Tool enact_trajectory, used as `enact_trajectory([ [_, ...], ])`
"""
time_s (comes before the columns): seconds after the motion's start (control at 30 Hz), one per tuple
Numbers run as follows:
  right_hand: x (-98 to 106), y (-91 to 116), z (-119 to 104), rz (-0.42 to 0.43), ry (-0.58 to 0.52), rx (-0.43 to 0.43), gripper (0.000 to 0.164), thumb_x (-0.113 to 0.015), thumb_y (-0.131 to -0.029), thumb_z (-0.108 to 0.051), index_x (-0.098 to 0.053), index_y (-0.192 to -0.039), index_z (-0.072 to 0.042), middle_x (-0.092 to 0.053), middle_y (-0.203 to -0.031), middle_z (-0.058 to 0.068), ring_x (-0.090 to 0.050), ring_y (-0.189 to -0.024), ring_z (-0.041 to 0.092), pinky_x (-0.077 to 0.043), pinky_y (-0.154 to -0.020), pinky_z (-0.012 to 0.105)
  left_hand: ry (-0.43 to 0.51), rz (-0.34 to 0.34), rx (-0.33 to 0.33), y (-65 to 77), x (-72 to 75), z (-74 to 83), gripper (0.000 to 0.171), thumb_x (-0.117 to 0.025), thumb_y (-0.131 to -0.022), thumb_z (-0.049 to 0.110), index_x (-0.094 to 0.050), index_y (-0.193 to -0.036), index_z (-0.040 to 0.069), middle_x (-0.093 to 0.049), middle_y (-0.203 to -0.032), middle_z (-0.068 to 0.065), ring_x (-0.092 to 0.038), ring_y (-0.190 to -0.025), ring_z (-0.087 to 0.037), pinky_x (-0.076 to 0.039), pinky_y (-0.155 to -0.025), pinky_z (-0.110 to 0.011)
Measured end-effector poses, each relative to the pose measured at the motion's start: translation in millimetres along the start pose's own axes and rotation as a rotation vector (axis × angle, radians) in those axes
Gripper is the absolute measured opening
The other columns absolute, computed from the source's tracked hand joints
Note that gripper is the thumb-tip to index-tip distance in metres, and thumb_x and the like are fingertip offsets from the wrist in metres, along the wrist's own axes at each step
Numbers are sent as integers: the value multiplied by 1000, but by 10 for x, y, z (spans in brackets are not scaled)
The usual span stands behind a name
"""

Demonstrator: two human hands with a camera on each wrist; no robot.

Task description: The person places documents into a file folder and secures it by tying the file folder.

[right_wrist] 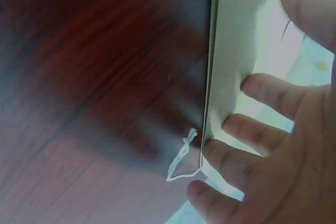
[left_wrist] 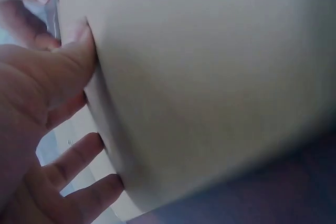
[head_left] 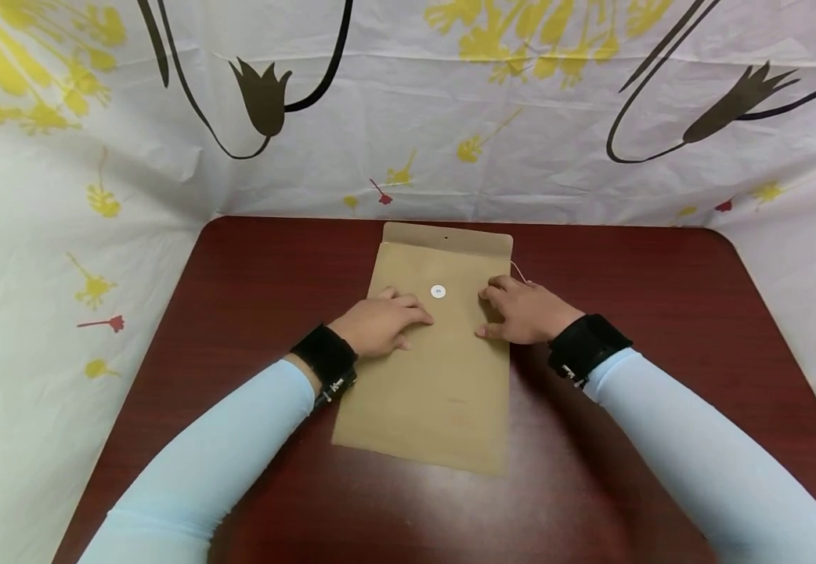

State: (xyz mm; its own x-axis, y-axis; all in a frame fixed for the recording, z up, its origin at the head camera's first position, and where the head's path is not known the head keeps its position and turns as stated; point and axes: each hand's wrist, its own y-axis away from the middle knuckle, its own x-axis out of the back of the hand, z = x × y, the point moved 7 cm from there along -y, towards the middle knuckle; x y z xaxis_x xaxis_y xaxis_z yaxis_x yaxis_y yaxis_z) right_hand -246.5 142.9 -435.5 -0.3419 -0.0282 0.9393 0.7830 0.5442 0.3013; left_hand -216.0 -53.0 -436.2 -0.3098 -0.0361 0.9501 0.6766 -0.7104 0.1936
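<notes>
A brown paper envelope (head_left: 425,399) lies on the table, with its narrow flap (head_left: 443,239) at the far end. A white round button (head_left: 438,291) sits on its upper middle. My left hand (head_left: 376,325) rests across the left side, fingers pointing toward the middle; in the left wrist view its thumb and fingertips touch the paper. My right hand (head_left: 529,311) lies over the right edge, fingertips on the paper and thumb spread apart. Beside that edge a white string (right_wrist: 180,158) hangs out onto the wood, close to the right fingers.
The dark red wooden table (head_left: 260,298) has rounded far corners. White cloth (head_left: 352,117) printed with yellow splashes and dark flowers stands behind it and at both sides. Black bands (head_left: 590,348) are strapped on both wrists, over light blue sleeves (head_left: 204,454).
</notes>
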Motion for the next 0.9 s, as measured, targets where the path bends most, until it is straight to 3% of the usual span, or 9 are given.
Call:
enact_trajectory([
  [0.13,17,-58,50,48,4,1,69,-77,-85,-50,-55,-132,-3,-51,-133,19,-55,-118,33,-41,-104,61,-31,2,-2,-52,-9,79,45,-66,-97,34,-58,-141,29,-56,-141,5,-50,-115,-23,-54,-85,-34],
  [0.27,50,-109,70,78,23,-5,69,-85,-78,-43,-57,-126,-2,-54,-119,17,-58,-100,29,-49,-93,54,5,10,33,-119,10,36,37,-56,-102,11,-63,-136,25,-59,-139,4,-53,-122,-22,-51,-97,-34],
  [0.37,68,-140,58,78,28,-19,70,-88,-75,-41,-57,-125,-2,-55,-116,16,-59,-96,28,-51,-89,50,16,36,111,-195,63,-88,32,-55,-101,4,-66,-127,18,-64,-124,-2,-59,-114,-19,-49,-98,-33],
  [0.5,91,-158,21,74,30,-31,70,-89,-74,-39,-57,-125,-2,-55,-114,15,-60,-94,28,-53,-88,47,-43,67,258,-308,154,-295,24,-69,-96,21,-64,-118,12,-60,-106,-5,-61,-97,-21,-53,-86,-34],
  [0.6,106,-158,-2,71,29,-38,71,-90,-74,-37,-57,-126,-2,-55,-114,15,-60,-94,27,-53,-87,46,-128,77,338,-387,211,-385,45,-78,-86,34,-59,-120,11,-57,-112,-8,-58,-104,-26,-52,-85,-38],
  [0.7,110,-152,-1,62,30,-48,72,-89,-74,-36,-56,-127,-1,-54,-115,16,-60,-96,27,-53,-88,46,-245,99,373,-471,282,-386,73,-86,-76,42,-51,-133,12,-53,-129,-12,-50,-121,-33,-48,-94,-45],
  [0.8,108,-143,11,50,20,-60,71,-89,-76,-34,-55,-129,-1,-53,-118,16,-60,-99,28,-53,-89,46,-346,109,411,-565,352,-387,105,-93,-66,45,-38,-151,18,-39,-152,-18,-37,-139,-39,-37,-110,-51],
  [0.9,112,-139,24,43,7,-65,70,-88,-77,-33,-54,-130,-2,-52,-120,16,-59,-102,28,-53,-89,47,-367,45,455,-656,363,-453,131,-95,-60,49,-16,-161,24,-14,-166,-19,-18,-151,-40,-19,-121,-55],
])
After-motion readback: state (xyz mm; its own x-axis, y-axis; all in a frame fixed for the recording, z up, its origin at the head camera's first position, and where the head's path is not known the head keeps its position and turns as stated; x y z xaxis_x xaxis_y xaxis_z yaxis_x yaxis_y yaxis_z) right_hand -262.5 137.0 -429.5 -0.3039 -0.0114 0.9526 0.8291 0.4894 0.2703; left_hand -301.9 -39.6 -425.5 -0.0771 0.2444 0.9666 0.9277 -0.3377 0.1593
